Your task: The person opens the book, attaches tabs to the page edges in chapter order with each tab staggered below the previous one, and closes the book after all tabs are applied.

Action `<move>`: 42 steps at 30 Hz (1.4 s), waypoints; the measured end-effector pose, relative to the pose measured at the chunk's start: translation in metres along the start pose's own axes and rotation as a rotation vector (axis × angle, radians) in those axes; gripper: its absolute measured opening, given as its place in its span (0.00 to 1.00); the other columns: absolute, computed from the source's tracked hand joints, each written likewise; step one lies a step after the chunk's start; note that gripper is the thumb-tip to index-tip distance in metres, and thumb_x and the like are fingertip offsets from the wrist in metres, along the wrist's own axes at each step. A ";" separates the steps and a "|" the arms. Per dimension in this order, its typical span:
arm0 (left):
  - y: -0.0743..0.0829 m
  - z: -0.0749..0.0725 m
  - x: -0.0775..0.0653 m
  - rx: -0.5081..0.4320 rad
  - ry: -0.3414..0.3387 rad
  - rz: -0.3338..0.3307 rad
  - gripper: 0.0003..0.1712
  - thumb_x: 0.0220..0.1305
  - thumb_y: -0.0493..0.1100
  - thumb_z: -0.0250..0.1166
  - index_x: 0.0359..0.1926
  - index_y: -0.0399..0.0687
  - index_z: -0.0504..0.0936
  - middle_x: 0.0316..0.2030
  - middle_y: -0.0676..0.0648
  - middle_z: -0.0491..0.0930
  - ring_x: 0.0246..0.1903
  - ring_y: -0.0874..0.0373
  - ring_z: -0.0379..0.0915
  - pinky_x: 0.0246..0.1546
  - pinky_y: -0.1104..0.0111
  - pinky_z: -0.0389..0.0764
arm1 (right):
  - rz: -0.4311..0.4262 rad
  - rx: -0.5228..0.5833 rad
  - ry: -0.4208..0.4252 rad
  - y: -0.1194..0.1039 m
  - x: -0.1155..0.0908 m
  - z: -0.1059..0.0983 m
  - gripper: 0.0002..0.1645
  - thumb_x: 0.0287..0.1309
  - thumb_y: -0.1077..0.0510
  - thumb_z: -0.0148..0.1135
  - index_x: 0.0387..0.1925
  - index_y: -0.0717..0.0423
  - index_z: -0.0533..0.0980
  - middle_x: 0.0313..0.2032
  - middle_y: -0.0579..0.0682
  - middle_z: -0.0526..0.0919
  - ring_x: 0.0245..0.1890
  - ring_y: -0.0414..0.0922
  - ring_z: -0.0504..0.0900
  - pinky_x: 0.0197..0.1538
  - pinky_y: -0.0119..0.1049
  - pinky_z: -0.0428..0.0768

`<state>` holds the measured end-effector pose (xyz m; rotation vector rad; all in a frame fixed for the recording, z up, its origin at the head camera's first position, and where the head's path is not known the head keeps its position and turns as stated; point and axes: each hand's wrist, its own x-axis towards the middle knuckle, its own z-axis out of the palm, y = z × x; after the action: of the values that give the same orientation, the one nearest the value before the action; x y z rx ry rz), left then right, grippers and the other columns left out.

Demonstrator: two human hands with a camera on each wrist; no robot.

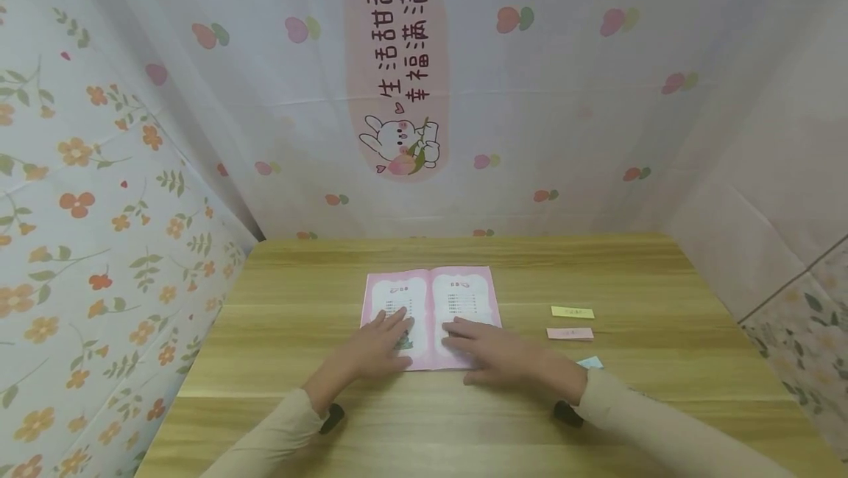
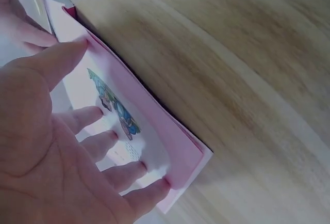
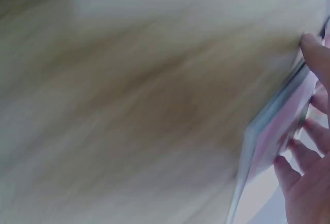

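Note:
An open booklet (image 1: 432, 301) with pink page borders lies flat on the wooden table, its two pages facing up with lines of print. My left hand (image 1: 380, 345) rests on the left page, fingers spread, thumb at the lower edge. In the left wrist view its fingertips touch the page beside a small coloured picture (image 2: 114, 105). My right hand (image 1: 493, 351) lies over the right page with fingers extended toward the fold. From the right wrist, its fingers (image 3: 304, 154) are on the page and the thumb is by the booklet's near edge.
To the right on the table (image 1: 278, 316) lie a yellow slip (image 1: 573, 312), a pink slip (image 1: 570, 334) and a blue slip (image 1: 589, 363) partly behind the right wrist. A printed curtain (image 1: 570, 110) hangs behind the table, and a floral one (image 1: 99, 242) on the left.

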<state>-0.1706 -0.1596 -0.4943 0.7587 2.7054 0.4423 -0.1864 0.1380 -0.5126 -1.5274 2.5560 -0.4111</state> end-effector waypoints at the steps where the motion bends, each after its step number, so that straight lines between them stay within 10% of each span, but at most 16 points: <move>1: 0.001 0.001 0.000 0.007 -0.004 -0.007 0.42 0.69 0.56 0.64 0.76 0.42 0.62 0.77 0.39 0.53 0.72 0.28 0.47 0.67 0.37 0.58 | -0.002 0.006 0.007 0.003 -0.003 -0.001 0.42 0.64 0.46 0.70 0.74 0.56 0.66 0.75 0.56 0.61 0.75 0.56 0.57 0.71 0.52 0.62; 17: 0.002 0.003 0.001 0.016 -0.021 -0.025 0.45 0.69 0.58 0.65 0.78 0.45 0.60 0.78 0.40 0.51 0.73 0.29 0.44 0.67 0.36 0.56 | -0.029 -0.018 0.033 0.019 -0.024 -0.020 0.43 0.61 0.49 0.73 0.72 0.60 0.68 0.68 0.59 0.71 0.64 0.55 0.74 0.58 0.50 0.79; 25: 0.002 0.004 0.000 0.012 -0.013 -0.033 0.44 0.68 0.58 0.65 0.78 0.46 0.61 0.78 0.40 0.51 0.73 0.29 0.43 0.68 0.36 0.54 | -0.061 -0.066 0.063 0.018 -0.030 -0.028 0.27 0.63 0.57 0.71 0.62 0.60 0.77 0.64 0.60 0.76 0.56 0.54 0.82 0.53 0.46 0.83; 42: 0.005 0.005 -0.003 -0.009 0.016 -0.021 0.45 0.68 0.59 0.63 0.78 0.45 0.60 0.78 0.39 0.50 0.74 0.29 0.42 0.69 0.38 0.52 | 0.012 -0.164 0.175 0.024 -0.037 -0.050 0.29 0.58 0.58 0.74 0.61 0.61 0.77 0.64 0.57 0.76 0.62 0.54 0.76 0.59 0.48 0.79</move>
<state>-0.1643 -0.1557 -0.4961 0.7266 2.7218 0.4579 -0.2018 0.1900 -0.4733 -1.5938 2.7937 -0.3564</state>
